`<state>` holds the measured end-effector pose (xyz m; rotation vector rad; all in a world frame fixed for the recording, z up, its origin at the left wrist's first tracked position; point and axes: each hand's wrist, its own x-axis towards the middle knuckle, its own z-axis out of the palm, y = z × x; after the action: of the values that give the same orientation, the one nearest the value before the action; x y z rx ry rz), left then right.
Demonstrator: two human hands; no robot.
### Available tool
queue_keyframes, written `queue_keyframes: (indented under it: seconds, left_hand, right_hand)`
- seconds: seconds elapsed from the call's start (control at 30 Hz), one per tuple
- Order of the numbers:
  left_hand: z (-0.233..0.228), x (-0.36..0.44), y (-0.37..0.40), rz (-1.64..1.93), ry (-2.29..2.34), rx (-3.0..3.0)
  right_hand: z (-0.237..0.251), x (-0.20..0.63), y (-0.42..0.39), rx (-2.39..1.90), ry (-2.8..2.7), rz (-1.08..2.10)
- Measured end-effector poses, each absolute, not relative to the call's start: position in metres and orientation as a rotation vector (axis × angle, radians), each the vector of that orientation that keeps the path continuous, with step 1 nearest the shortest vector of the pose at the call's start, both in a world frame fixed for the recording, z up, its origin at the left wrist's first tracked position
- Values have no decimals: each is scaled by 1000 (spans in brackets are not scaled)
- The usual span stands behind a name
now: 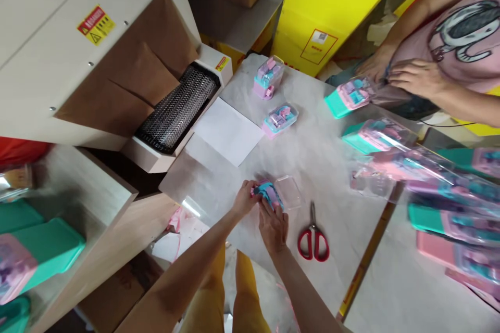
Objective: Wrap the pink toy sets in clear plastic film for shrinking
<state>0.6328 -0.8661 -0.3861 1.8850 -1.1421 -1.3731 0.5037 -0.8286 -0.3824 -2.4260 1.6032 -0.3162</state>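
Observation:
A small open box point(269, 191) packed with blue and purple plastic pieces lies on the table in front of me. My left hand point(246, 199) is closed on its left end, fingers pinching there. Along the near side, my right hand point(274, 225) is closed with its fingers pressed on the box and its pieces; the fingertips are partly hidden. Just beyond the box, touching or nearly touching it, rests a clear plastic lid point(289, 192). To the right lie red-handled scissors point(313, 239), apart from both hands.
Two lidded small boxes, one upright point(269, 78) and one lying point(280, 120), are farther back. A white sheet point(229, 131) lies by the machine's mesh conveyor point(177, 109). Several green and pink boxes point(425, 218) crowd the right. A co-worker's hand point(416, 78) is at the far right.

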Motion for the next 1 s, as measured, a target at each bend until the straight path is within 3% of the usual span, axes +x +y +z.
queue_keyframes:
  seconds: [0.47, 0.6, 0.73, 1.0]
  left_hand:
    - [-384, 631, -876, -1412, -1196, 1961]
    - [-383, 631, -876, -1381, -1207, 1970]
    - [-383, 627, -872, -1377, -1203, 1969]
    - [-383, 625, -868, -1416, -1136, 2007]
  right_hand:
    - [-373, 507, -844, -2407, 1481, -198]
    - [-355, 493, -856, -2403, 1536, -356]
    - [-350, 471, -872, -2118, 1879, -565]
    - [-375, 486, -882, -1862, 1690, -301]
